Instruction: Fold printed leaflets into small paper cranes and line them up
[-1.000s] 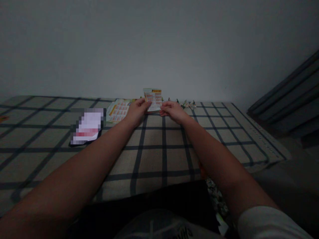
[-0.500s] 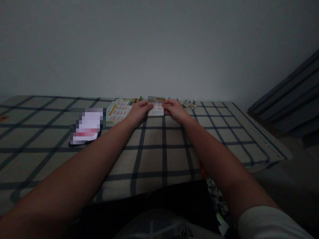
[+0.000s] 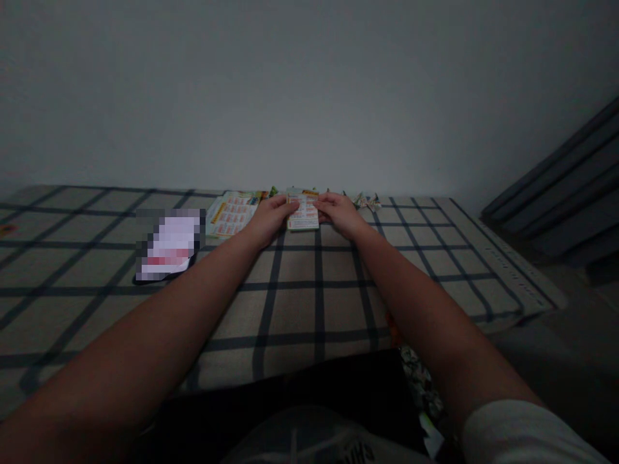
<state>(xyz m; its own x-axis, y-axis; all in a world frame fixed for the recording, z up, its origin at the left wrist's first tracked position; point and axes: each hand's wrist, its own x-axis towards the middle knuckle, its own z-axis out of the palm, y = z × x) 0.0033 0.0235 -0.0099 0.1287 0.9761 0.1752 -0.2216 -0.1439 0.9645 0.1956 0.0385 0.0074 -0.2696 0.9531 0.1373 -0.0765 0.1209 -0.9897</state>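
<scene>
A small folded sheet of printed paper [image 3: 304, 216], white with orange and yellow blocks, is held just above the checked cloth. My left hand [image 3: 271, 218] pinches its left edge with the thumb on top. At its right edge, my right hand [image 3: 340, 214] grips it in the same way, fingers partly behind the paper. Beside my left hand lies a flat stack of similar printed sheets [image 3: 231, 216]. Behind and to the right of my right hand sits a folded paper piece [image 3: 368, 202] with pointed edges. More paper pieces behind my hands are mostly hidden.
A phone with a blurred screen [image 3: 170, 245] lies on the checked cloth [image 3: 294, 309] at left. A grey wall [image 3: 309, 96] rises behind the cloth-covered surface. Several crumpled or folded paper pieces [image 3: 422, 380] are low by my right forearm. Grey ridged panels [image 3: 561, 193] stand at right.
The paper between my hands has tilted flatter, its lower edge now slightly nearer to me. My hands have hardly moved, and both still hold it.
</scene>
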